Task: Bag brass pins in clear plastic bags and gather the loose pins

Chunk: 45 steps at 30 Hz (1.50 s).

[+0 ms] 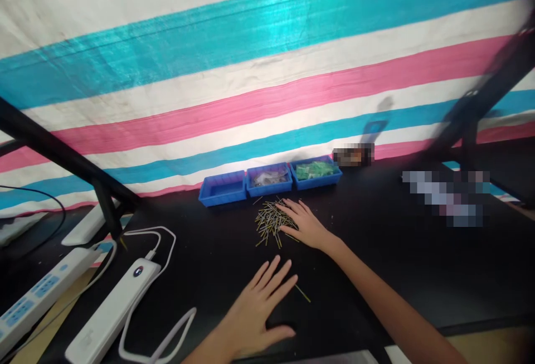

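Observation:
A loose pile of thin metal rods with yellowish ends point(271, 220) lies on the black table. My right hand point(307, 224) rests at the right side of this pile, fingers spread over its edge. Nearer to me, my left hand point(263, 305) is stretched out over the tabletop with its fingers apart, holding nothing. One single rod point(303, 294) lies just right of the left fingertips. Whether the right fingers touch particular rods, I cannot tell.
Behind the pile stand a bare blue bin point(223, 190), a blue bin with clear plastic bags point(270, 180) and one with green pieces point(316, 171). At left are a white power bank point(112, 308), its cable point(171, 241) and a power strip point(45, 291). Black frame bars point(62, 152) flank the table.

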{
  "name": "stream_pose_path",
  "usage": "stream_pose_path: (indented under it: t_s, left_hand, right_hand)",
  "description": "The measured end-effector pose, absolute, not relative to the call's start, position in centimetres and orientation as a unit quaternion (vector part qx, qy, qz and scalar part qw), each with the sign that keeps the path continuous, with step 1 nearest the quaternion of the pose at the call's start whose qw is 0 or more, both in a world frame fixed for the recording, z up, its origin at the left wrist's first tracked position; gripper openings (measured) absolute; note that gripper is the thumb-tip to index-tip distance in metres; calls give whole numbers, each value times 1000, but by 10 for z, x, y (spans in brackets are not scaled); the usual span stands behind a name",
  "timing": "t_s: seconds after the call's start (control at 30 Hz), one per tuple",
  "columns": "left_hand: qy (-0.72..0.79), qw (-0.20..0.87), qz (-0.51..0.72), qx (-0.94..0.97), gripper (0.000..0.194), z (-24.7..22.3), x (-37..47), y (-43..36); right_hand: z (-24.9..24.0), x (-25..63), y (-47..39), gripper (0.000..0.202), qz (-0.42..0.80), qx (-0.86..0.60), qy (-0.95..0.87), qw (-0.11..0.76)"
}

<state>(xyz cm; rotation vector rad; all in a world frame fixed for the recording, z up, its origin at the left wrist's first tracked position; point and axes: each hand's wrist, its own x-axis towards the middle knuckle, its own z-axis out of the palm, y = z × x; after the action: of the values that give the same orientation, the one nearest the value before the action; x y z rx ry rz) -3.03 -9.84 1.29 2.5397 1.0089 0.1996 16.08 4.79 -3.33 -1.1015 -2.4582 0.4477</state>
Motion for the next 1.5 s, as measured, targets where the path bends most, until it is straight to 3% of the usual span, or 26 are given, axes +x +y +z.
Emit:
stream_pose_path:
  t_s: [0.17,0.37,0.57,0.63,0.73,0.83,0.93,1.1,1.5]
  left_hand:
    - [357,168,110,912,53,0,0,-64]
    - [333,137,200,911,38,-9,31,-13]
    - [372,62,309,873,31,-24,36,-3]
    - [431,30,356,829,27,-24,27,-2]
    - [555,4,392,733,28,-23,6,10]
    - [637,2,372,675,35,-29,-14,26]
    - [633,24,334,698,46,-40,-18,34]
    - [578,65,288,760,47,-46,-2,29]
    - [552,86,239,794,46,-37,1,24]
  right_hand:
    - [-32,161,49,49,205,-393,-869,222]
    - [-20,173,55,41,345,-378,-784,351]
    - [-18,178,59,31,318,-390,-744,441]
    - [-20,178,58,32,259,-429,-754,425]
    - [-28,175,54,40,148,-511,-778,334]
    - [-39,167,48,58,88,-558,-791,235]
    - [-46,158,45,62,56,-562,-801,196]
    - [-44,153,48,54,59,-507,-839,190]
    - [-28,161,50,26,101,-510,-806,284]
